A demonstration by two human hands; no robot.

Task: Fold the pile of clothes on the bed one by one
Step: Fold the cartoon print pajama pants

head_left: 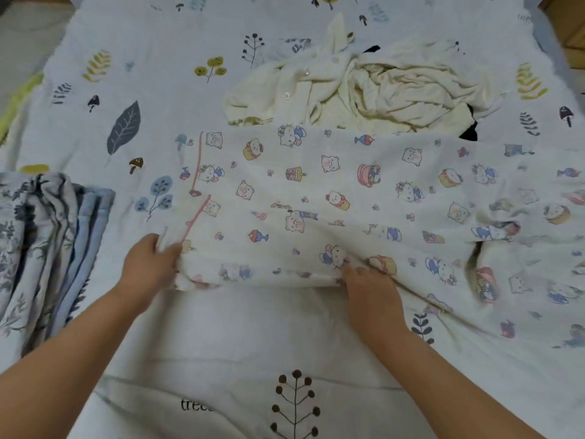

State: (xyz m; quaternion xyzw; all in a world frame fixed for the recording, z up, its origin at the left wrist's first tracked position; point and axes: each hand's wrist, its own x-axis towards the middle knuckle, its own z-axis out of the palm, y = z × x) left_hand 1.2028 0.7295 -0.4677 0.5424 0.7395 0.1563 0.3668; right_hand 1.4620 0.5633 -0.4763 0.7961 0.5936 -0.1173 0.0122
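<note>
- The left hand (148, 264) pinches the near left corner of the cartoon-print garment (316, 201), fingers curled into the cloth beside its pink-trimmed edge.
- The right hand (368, 285) grips the same near hem further along, fingers bunching the fabric into a small ridge.
- Between the two hands the hem looks rolled or doubled under; whether that is a fold begun or just slack, I cannot tell.
- The garment spreads away from both hands across the bed (221, 327), fairly flat on the left-hand side, rumpled and trailing off beyond the right hand.
- Past the garment's far edge sits the pile of clothes (380, 87), cream cloth in a heap with something black (470, 131) peeking out beneath it.
- Out beyond the left hand lies a folded blue-and-grey leaf-print quilt (47, 248).
- To my eye this is the first fold of this piece: the near edge is in hand.
- Next, I would guess, both hands should lift together and carry the hem toward the far edge, with the right-hand side smoothed first.
</note>
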